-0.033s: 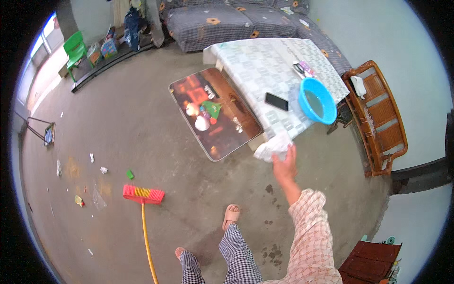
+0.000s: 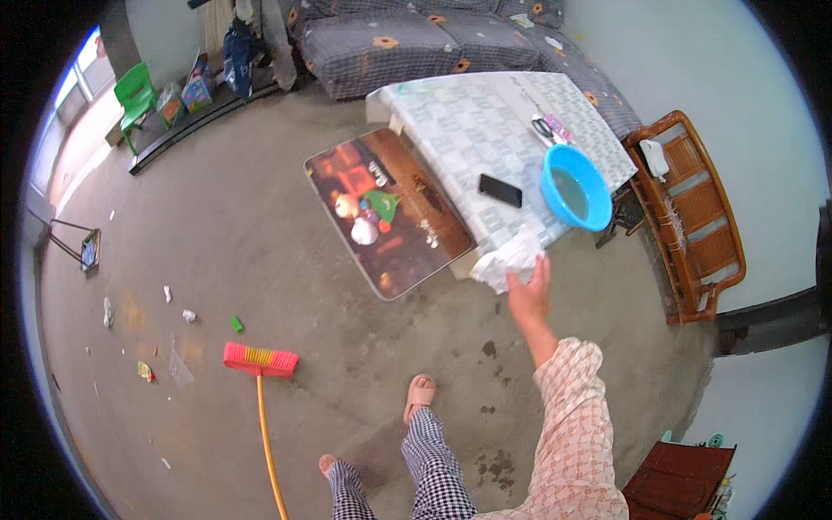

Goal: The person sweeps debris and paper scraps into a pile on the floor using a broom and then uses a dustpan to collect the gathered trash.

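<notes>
My right hand [image 2: 532, 299] reaches out from the lower right, closed on a crumpled white cloth or paper [image 2: 504, 262] at the near corner of the patterned white table [image 2: 459, 104]. A blue basin [image 2: 575, 173] holding murky liquid is just beyond it, and a dark phone [image 2: 500, 190] lies to its upper left. At the table's left side is a dark board [image 2: 390, 260] with a colourful printed picture. My left hand is out of view.
A red broom [image 2: 262, 359] with a yellow handle lies left of my sandalled feet, among several scraps [image 2: 146, 371]. Behind are a patterned sofa [image 2: 373, 52] and a green chair [image 2: 132, 95]. A wooden bench [image 2: 698, 217] stands right, a brown cabinet [image 2: 672, 477] lower right.
My right hand, with the white cloth or paper, has shifted slightly up and right over the table's corner. The whole view has shifted a little.
</notes>
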A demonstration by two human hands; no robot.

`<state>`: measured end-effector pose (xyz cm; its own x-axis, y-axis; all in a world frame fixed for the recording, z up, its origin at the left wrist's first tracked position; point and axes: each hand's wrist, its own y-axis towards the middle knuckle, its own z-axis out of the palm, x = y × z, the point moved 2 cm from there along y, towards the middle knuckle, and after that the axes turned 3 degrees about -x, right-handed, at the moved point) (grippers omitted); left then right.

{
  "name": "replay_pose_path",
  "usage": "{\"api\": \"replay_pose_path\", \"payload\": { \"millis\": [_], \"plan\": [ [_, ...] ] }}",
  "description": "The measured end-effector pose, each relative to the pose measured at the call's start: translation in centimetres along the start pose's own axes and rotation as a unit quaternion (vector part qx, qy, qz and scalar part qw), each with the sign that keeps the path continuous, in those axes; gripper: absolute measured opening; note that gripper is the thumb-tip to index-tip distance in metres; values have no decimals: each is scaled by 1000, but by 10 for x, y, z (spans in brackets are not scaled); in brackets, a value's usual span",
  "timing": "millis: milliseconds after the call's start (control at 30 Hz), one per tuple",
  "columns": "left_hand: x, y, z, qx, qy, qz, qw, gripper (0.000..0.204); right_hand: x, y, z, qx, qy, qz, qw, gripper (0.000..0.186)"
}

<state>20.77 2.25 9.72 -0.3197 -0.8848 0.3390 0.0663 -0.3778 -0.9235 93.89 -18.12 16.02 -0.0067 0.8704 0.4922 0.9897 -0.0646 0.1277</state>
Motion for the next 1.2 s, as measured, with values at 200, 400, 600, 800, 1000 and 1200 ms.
{"api": "replay_pose_path", "payload": {
  "millis": [200,400,600,800,1000,1200],
  "plan": [
    [15,-42,133,-89,26,35,995,12,-24,189,-69,-104,-47,58,992,66],
    [17,-32,190,-60,6,69,996,15,-36,281,-91,-141,-150,82,975,66],
    [19,-66,230,-257,418,298,819,24,-53,263,-61,9,-161,176,971,45],
    [11,-91,204,-189,303,268,895,23,-108,73,6,264,-80,190,942,32],
    [-6,-64,100,68,-70,128,987,18,-150,-218,-28,399,-120,324,849,38],
    [-23,-72,50,145,231,51,961,28,-257,-479,-55,369,-133,485,781,36]
  ]
}}
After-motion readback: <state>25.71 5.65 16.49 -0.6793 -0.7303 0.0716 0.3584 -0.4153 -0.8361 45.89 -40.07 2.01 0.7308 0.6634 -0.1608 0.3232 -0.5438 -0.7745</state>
